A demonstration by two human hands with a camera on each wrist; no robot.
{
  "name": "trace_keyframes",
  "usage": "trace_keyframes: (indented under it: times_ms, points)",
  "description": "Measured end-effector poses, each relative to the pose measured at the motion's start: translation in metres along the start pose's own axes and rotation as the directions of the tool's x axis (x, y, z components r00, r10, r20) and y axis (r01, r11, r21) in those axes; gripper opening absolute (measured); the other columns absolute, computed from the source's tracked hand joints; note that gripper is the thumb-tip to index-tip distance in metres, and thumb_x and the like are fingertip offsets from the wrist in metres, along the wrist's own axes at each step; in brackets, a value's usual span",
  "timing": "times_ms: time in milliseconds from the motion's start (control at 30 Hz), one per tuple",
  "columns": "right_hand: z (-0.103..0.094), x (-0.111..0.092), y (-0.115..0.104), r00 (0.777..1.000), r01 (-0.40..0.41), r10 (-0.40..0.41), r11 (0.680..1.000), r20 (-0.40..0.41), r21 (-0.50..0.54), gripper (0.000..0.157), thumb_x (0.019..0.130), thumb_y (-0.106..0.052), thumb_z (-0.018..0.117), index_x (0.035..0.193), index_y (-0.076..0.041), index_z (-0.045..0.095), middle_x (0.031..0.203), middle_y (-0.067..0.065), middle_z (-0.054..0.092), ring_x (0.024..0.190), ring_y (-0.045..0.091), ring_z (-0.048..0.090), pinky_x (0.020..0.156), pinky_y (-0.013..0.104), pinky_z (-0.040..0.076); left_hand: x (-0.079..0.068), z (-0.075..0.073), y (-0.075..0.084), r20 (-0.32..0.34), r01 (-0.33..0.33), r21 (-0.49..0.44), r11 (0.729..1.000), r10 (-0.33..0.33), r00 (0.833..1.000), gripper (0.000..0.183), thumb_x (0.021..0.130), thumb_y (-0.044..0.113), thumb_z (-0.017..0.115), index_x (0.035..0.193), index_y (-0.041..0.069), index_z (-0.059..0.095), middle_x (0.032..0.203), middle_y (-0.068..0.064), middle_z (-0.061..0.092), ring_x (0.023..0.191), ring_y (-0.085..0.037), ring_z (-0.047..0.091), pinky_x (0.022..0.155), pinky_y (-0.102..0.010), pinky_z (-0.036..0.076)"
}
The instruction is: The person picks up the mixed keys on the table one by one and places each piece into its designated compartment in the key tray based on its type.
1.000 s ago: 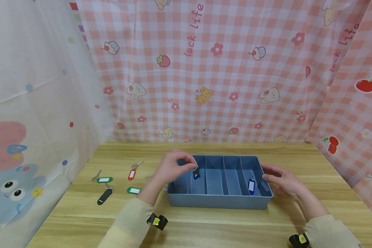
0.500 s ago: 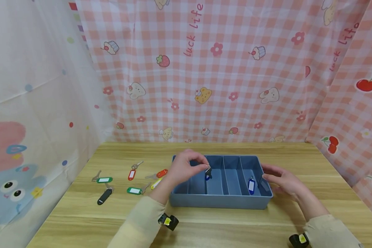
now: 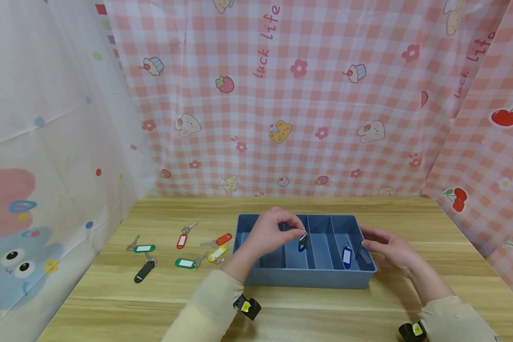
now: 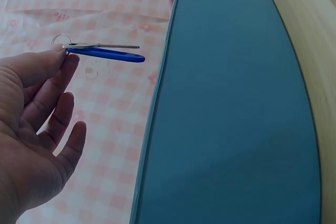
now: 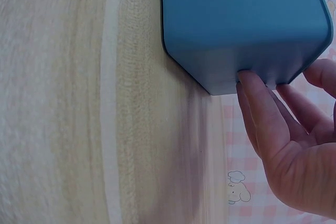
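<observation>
In the head view my left hand (image 3: 273, 233) is over the middle compartment of a blue-grey divided box (image 3: 303, 278). Thumb and forefinger pinch the ring of a key (image 4: 113, 45) with a blue tag (image 4: 107, 54), which hangs below the fingertips. The other fingers of that hand are loosely curved. My right hand (image 3: 389, 249) holds the box's right end, thumb at the rim and fingers against the outer wall, as the right wrist view shows. Another blue key tag (image 3: 346, 256) lies in the rightmost compartment.
Left of the box, tagged keys lie on the wooden table (image 3: 316, 313): green tags (image 3: 144, 248), red tags (image 3: 182, 241), a yellow tag (image 3: 217, 253) and a black tag (image 3: 145, 270). Upright dividers (image 3: 311, 242) split the box. A checked cloth (image 3: 299, 104) hangs behind.
My left hand has moved right along the box, carrying the blue-tagged key from the left compartments to the middle one. The right hand and the box stay put.
</observation>
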State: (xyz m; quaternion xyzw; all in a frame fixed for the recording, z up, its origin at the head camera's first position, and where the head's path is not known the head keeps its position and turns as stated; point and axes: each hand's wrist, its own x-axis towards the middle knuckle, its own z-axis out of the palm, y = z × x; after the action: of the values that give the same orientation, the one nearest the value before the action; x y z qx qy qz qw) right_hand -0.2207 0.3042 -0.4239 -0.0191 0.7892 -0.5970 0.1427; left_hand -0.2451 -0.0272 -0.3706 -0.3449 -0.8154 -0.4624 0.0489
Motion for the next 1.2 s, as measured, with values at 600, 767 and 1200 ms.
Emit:
trace_keyframes:
  times_ms: [600,767,1200]
  points:
    - [0.000,0.002,0.002,1.000,0.014,-0.015,0.999,0.013,0.043,0.065,0.101,-0.019,0.060,0.151,0.007,0.028,0.151,0.033,0.030,0.119,0.024,0.054,0.095,0.050,0.049,0.017,0.036,0.014,0.050,-0.035,0.006,0.999,0.035,0.998,0.005,0.090,0.016,0.075,0.091,0.012,0.077,0.081,0.011,0.068,0.084,-0.007,0.056,0.080,-0.026,0.049]
    - [0.000,0.001,0.000,1.000,0.000,-0.001,1.000,0.009,0.022,0.066,0.101,-0.021,0.059,0.152,0.006,0.027,0.152,0.033,0.028,0.125,0.034,0.049,0.096,0.052,0.047,0.023,0.044,0.020,0.057,-0.044,0.017,0.999,0.043,0.997,0.004,0.090,0.016,0.075,0.091,0.013,0.077,0.080,0.012,0.068,0.081,-0.002,0.054,0.079,-0.026,0.049]
    - [-0.003,0.001,0.000,0.999,0.012,-0.013,0.999,0.037,0.033,0.067,0.101,-0.022,0.058,0.152,0.006,0.025,0.153,0.032,0.026,0.123,0.028,0.050,0.097,0.054,0.047,0.036,0.061,0.032,0.093,-0.051,0.015,0.999,0.049,0.994,0.005,0.091,0.017,0.074,0.092,0.013,0.076,0.081,0.012,0.068,0.076,0.003,0.055,0.072,-0.013,0.046]
